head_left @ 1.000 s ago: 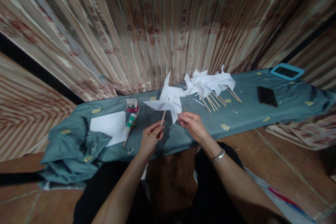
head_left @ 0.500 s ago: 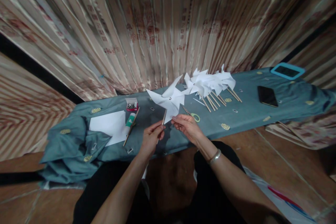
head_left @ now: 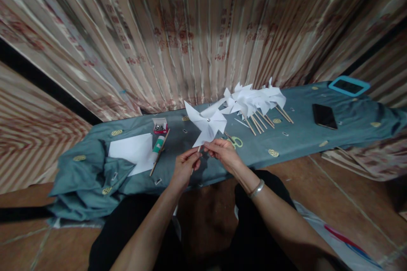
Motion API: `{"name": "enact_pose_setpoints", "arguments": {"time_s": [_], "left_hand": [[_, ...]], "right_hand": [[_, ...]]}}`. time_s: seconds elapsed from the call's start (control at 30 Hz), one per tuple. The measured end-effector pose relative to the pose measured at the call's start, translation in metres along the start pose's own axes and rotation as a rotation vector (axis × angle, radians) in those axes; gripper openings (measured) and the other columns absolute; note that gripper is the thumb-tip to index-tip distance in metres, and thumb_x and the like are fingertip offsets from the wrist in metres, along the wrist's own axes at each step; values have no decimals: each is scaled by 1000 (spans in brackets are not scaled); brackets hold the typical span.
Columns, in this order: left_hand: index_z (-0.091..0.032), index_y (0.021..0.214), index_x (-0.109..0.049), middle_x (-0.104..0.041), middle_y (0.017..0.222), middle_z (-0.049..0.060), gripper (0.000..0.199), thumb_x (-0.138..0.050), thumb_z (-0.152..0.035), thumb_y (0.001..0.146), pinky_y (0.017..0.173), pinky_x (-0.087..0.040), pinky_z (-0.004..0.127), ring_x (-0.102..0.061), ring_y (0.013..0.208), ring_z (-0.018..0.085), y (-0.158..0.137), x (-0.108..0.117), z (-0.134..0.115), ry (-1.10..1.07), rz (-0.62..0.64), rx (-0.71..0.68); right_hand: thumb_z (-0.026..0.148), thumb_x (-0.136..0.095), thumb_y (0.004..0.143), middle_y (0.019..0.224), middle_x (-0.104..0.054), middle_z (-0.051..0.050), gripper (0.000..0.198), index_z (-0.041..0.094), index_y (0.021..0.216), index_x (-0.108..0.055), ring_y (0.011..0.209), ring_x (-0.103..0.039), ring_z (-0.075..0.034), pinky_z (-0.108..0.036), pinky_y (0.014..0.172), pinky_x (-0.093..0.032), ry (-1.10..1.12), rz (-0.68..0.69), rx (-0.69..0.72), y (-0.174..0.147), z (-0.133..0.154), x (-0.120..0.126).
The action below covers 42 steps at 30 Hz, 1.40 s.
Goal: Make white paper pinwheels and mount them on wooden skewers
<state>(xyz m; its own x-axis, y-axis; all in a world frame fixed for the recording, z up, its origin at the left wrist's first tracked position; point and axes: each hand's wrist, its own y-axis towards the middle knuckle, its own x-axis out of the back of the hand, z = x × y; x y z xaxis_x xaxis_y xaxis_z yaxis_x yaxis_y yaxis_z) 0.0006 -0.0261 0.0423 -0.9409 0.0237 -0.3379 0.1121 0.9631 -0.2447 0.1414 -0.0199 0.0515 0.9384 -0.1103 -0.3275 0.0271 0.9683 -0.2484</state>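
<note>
A white paper pinwheel (head_left: 213, 123) with a silver pin at its centre is held up above the cloth-covered table. My left hand (head_left: 183, 167) is closed around its thin wooden stick. Beside it, my right hand (head_left: 224, 152) has thumb and forefinger pinched at the lower edge of the pinwheel, where blade and stick meet; the exact grip is partly hidden. Green-handled scissors (head_left: 235, 142) lie just behind my right hand. Farther right, several finished white pinwheels (head_left: 251, 99) rest in an overlapping row, their sticks pointing toward me.
Left on the blue-green cloth (head_left: 178, 152) lie white paper sheets (head_left: 132, 150), a glue stick (head_left: 158, 144), a loose wooden stick (head_left: 160, 152) and a small box of pins (head_left: 160, 126). To the right are a black phone (head_left: 324, 116) and a blue-framed tablet (head_left: 349, 86). Curtains hang behind.
The held pinwheel's blades have turned a little, the lower one swinging left across the stick. My right fingers have moved slightly left, closer to my left hand.
</note>
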Motion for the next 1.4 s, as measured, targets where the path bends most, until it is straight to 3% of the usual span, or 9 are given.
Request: {"name": "enact_pose_setpoints", "arguments": {"time_s": [0.13,0.3,0.4,0.5,0.7,0.97,1.4], "left_hand": [[-13,86,-77,-64,66,1,36,-81,-30,55,42,-24,21,-43,42,4,0,2,-4,-55,-10,19],[-13,84,-78,-62,65,1,34,-80,-28,54,42,-21,21,-41,41,3,1,3,-5,-93,-7,26],[-13,84,-78,-62,64,1,34,-80,-28,53,42,-20,21,-40,40,3,1,2,-4,-96,1,29],[-12,85,-78,-62,64,1,35,-81,-28,53,42,-19,22,-40,40,3,0,1,-4,-88,5,38],[-12,83,-78,-62,63,1,35,-80,-29,52,41,-19,22,-40,40,3,-1,1,-3,-78,13,49],[-12,85,-77,-62,64,1,36,-79,-30,54,41,-20,22,-39,42,3,0,4,-3,-63,-1,35],[-13,85,-78,-61,64,1,35,-79,-31,54,42,-20,22,-38,42,3,0,5,-5,-40,2,32]], "right_hand": [[51,-84,53,56,-66,-1,35,19,55,-70,45,-43,-8,-24,46,-30,-112,-50,90,1,8,11],[45,-83,56,58,-67,-1,28,20,63,-72,49,-47,-10,-25,50,-35,-149,-286,305,9,23,41],[41,-82,59,64,-69,-1,25,21,70,-73,59,-56,-13,-27,58,-43,-180,-404,440,17,25,57],[40,-80,62,74,-71,-2,29,20,82,-75,70,-61,-17,-31,68,-47,-276,-431,499,24,21,65],[45,-80,60,76,-73,-3,35,20,83,-75,69,-61,-17,-32,71,-48,-275,-363,418,34,13,64],[43,-81,56,60,-65,2,29,22,74,-74,56,-55,-13,-27,57,-43,-193,-315,325,30,14,55],[49,-84,52,50,-60,2,34,19,63,-71,48,-47,-10,-26,51,-37,-176,-253,255,21,11,44]]}}
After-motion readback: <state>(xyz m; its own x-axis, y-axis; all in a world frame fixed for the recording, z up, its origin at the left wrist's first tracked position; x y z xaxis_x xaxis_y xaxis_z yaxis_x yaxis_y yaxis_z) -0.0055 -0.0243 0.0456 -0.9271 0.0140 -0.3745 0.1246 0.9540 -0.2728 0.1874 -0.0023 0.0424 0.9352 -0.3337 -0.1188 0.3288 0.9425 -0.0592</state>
